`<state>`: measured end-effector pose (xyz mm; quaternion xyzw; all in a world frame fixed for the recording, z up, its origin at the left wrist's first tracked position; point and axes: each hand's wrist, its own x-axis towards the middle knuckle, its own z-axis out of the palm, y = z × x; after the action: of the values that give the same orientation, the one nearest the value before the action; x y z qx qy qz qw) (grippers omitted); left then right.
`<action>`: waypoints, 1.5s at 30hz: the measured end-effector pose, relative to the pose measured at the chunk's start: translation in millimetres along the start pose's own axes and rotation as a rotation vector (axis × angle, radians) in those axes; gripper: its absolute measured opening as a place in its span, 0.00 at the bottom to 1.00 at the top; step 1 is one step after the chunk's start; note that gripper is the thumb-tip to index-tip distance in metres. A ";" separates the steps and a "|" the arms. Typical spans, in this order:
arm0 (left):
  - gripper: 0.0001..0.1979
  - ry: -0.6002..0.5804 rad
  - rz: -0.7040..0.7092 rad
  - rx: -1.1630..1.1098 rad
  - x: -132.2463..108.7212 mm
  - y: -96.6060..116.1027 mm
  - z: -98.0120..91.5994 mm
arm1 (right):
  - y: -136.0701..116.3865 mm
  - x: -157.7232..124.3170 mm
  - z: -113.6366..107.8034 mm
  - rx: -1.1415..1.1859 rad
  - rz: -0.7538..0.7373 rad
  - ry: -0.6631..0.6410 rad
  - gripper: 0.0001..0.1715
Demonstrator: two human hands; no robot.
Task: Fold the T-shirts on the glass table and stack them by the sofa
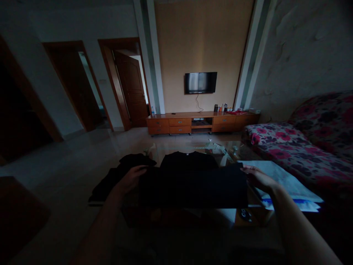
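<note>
A black T-shirt [193, 184] is stretched between my two hands over a glass coffee table [234, 147]. Its collar, with a small pale label, lies toward the far side, while the near part is lifted and hangs down in front. My left hand [134, 177] is closed on the left corner of this raised part. At the opposite corner, my right hand [257, 176] pinches the cloth between thumb and fingers. Dark folded clothing [118, 175] lies on the table beside my left hand. Close to my right hand are flat white plastic packages [284, 180] with some blue showing.
A sofa with a floral cover [292, 143] stands on the right. Across the room is a low wooden TV cabinet [179, 123] with bottles on top, below a wall-mounted television [200, 82]. A dark brown piece of furniture [22, 213] is at the lower left. The room is dim.
</note>
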<state>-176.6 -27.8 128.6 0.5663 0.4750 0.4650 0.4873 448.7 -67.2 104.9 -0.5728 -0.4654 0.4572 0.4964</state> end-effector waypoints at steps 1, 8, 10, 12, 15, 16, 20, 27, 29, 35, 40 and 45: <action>0.27 0.072 0.048 0.054 14.5 -6.0 9.7 | 4.4 10.7 9.1 -0.006 -0.009 0.025 0.21; 0.37 0.175 0.076 0.593 52.5 -98.1 36.3 | 57.4 47.5 54.9 -0.203 -0.047 0.169 0.25; 0.35 0.078 0.130 0.739 47.7 -115.0 32.8 | 68.3 45.7 53.2 -0.312 -0.045 0.100 0.27; 0.29 0.031 0.153 0.889 43.8 -121.7 30.5 | 74.9 44.1 48.6 -0.410 -0.042 0.034 0.23; 0.20 0.016 0.106 1.037 42.6 -121.2 32.3 | 79.4 45.3 43.6 -0.468 -0.037 0.025 0.17; 0.19 0.025 0.090 1.054 43.1 -120.1 33.6 | 79.9 46.3 42.9 -0.482 -0.040 0.033 0.17; 0.21 0.110 0.136 1.011 46.2 -114.4 35.9 | 76.0 48.2 41.6 -0.504 -0.075 0.106 0.23; 0.25 0.226 0.259 0.943 50.6 -102.7 36.7 | 66.9 48.9 40.6 -0.502 -0.171 0.224 0.31; 0.26 0.223 0.228 0.971 50.8 -104.3 39.9 | 70.1 51.8 42.8 -0.555 -0.203 0.218 0.32; 0.27 0.069 0.028 1.187 42.4 -114.2 48.2 | 89.3 57.0 50.4 -0.718 -0.157 0.155 0.35; 0.27 0.047 0.014 1.309 31.1 -109.0 48.3 | 90.9 47.7 59.2 -0.851 -0.086 0.151 0.38; 0.23 0.042 0.278 1.316 25.5 -101.7 60.0 | 74.3 25.1 91.6 -1.222 -0.100 0.114 0.34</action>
<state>-122.9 -1.6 23.6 0.7920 0.5914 0.1479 -0.0329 368.0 -34.9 21.3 -0.7548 -0.6422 0.0525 0.1230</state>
